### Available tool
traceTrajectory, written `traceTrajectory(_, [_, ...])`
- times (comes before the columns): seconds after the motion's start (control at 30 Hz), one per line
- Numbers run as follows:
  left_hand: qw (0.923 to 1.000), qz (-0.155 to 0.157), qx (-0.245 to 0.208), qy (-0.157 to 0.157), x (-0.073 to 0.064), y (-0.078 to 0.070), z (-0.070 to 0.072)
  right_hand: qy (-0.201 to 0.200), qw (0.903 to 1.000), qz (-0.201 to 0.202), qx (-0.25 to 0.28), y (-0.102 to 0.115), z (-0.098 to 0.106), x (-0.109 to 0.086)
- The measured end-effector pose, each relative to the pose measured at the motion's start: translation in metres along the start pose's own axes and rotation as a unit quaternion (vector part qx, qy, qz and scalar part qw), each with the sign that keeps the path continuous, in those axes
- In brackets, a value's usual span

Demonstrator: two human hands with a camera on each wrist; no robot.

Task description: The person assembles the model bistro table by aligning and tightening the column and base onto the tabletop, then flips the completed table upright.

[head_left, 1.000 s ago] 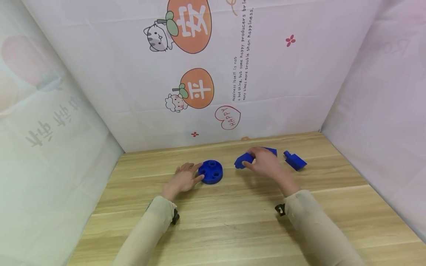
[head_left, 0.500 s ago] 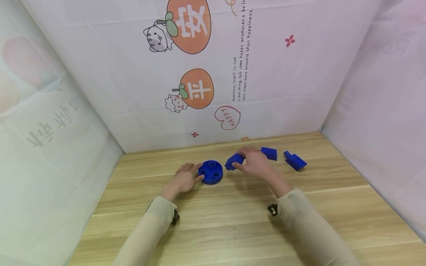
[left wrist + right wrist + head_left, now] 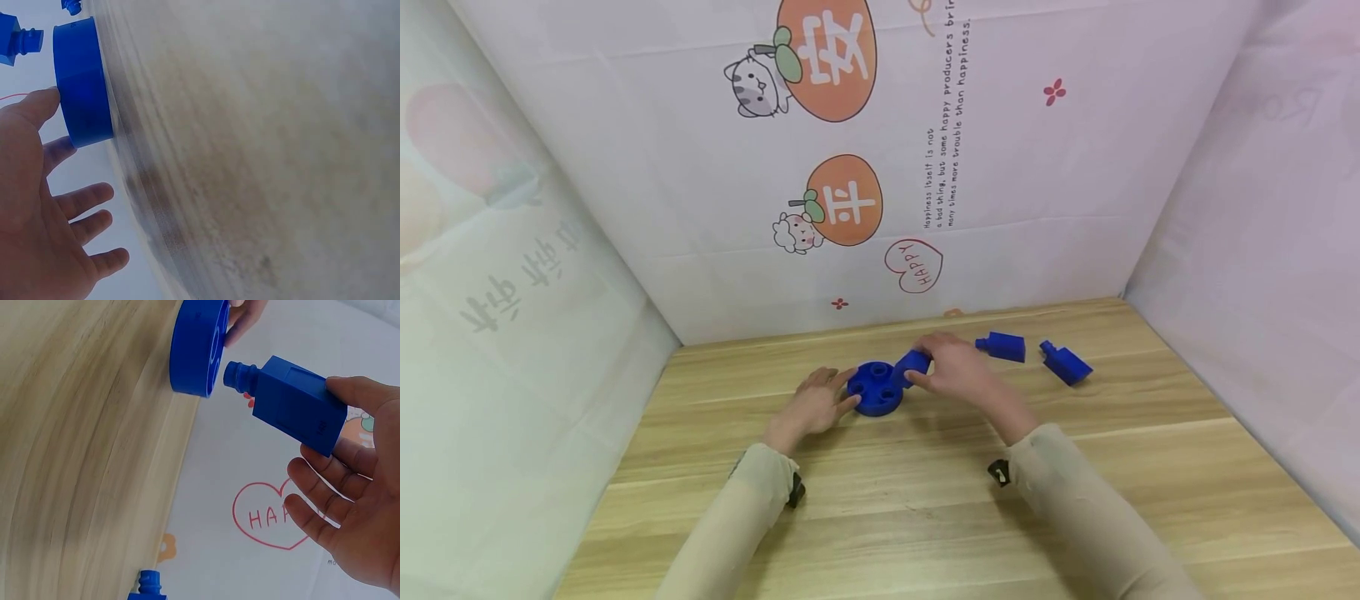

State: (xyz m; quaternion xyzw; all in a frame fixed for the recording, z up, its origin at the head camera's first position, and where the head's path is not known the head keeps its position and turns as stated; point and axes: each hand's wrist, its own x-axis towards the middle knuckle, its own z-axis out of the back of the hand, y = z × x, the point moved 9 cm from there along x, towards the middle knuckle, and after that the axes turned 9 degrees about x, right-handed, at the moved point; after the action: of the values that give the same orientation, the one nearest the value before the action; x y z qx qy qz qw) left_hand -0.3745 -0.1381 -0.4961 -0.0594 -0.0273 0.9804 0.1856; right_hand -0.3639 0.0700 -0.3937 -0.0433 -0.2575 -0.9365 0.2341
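Observation:
A round blue base (image 3: 880,409) with several sockets in its top lies on the wooden table. My left hand (image 3: 812,404) holds its left rim between thumb and forefinger, the other fingers loose. My right hand (image 3: 957,367) pinches a blue block (image 3: 297,403) with a slanted end and a ribbed neck. In the right wrist view that neck points at the base's socketed face, with a small gap between them. The left wrist view shows the base's smooth side wall, the held block's neck (image 3: 30,40) above it.
Two more blue blocks with necks lie to the right on the table, one (image 3: 1004,347) near the back edge and another (image 3: 1067,364) farther right. Printed white cloth walls (image 3: 1015,167) stand behind and at both sides.
My right hand has carried the blue block leftward to the base's right side, bringing a block behind it into fuller view. My left hand and the base have stayed in place.

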Motion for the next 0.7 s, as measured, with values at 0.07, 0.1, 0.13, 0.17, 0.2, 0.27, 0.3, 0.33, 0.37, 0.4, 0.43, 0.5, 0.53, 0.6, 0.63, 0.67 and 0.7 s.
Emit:
traceTrajectory(0.07, [1.0, 0.001, 0.001, 0.0, 0.0, 0.001, -0.001, 0.001, 1.0, 0.005, -0.008, 0.003, -0.003, 0.002])
traceTrajectory(0.1, [1.0, 0.002, 0.001, 0.001, 0.001, 0.001, -0.001, 0.002, 0.9999, 0.007, -0.009, 0.004, -0.005, 0.003])
traceTrajectory(0.13, [1.0, 0.002, 0.001, 0.001, 0.001, 0.001, -0.001, 0.004, 0.9999, 0.009, -0.01, 0.005, -0.007, 0.005])
traceTrajectory(0.17, [1.0, 0.002, 0.001, 0.001, 0.001, 0.001, -0.001, 0.006, 0.9999, 0.01, -0.012, 0.006, -0.009, 0.006])
traceTrajectory(0.2, [1.0, 0.003, 0.0, 0.001, 0.001, 0.001, -0.002, 0.008, 0.9998, 0.011, -0.013, 0.007, -0.011, 0.006])
traceTrajectory(0.27, [1.0, 0.003, 0.001, 0.0, 0.001, 0.002, -0.002, 0.011, 0.9996, 0.017, -0.017, 0.009, -0.015, 0.008])
traceTrajectory(0.3, [1.0, 0.004, 0.002, 0.001, 0.001, 0.002, -0.003, 0.013, 0.9996, 0.02, -0.016, 0.011, -0.016, 0.008])
traceTrajectory(0.33, [1.0, 0.004, 0.004, 0.001, 0.001, 0.002, -0.003, 0.013, 0.9995, 0.022, -0.016, 0.012, -0.017, 0.008])
traceTrajectory(0.37, [1.0, 0.004, 0.005, 0.001, 0.001, 0.002, -0.004, 0.015, 0.9995, 0.024, -0.016, 0.014, -0.018, 0.008])
traceTrajectory(0.4, [1.0, 0.004, 0.006, 0.001, 0.001, 0.002, -0.004, 0.014, 0.9994, 0.026, -0.017, 0.015, -0.019, 0.008])
traceTrajectory(0.43, [1.0, 0.004, 0.008, 0.001, 0.001, 0.002, -0.004, 0.014, 0.9993, 0.029, -0.018, 0.016, -0.021, 0.009])
traceTrajectory(0.5, [1.0, 0.006, 0.007, 0.003, 0.0, 0.002, -0.004, 0.017, 0.9992, 0.029, -0.021, 0.018, -0.023, 0.009])
traceTrajectory(0.53, [0.9999, 0.007, 0.007, 0.004, 0.0, 0.002, -0.004, 0.019, 0.9991, 0.03, -0.022, 0.018, -0.024, 0.009])
traceTrajectory(0.6, [0.9999, 0.008, 0.006, 0.005, 0.0, 0.002, -0.004, 0.024, 0.9988, 0.031, -0.028, 0.02, -0.027, 0.011])
traceTrajectory(0.63, [0.9999, 0.008, 0.005, 0.006, 0.0, 0.002, -0.004, 0.026, 0.9987, 0.032, -0.031, 0.02, -0.028, 0.011])
traceTrajectory(0.67, [0.9999, 0.008, 0.005, 0.007, 0.0, 0.002, -0.004, 0.029, 0.9984, 0.033, -0.035, 0.021, -0.029, 0.012])
traceTrajectory(0.7, [0.9999, 0.008, 0.005, 0.006, 0.0, 0.002, -0.004, 0.032, 0.9982, 0.033, -0.038, 0.021, -0.03, 0.013])
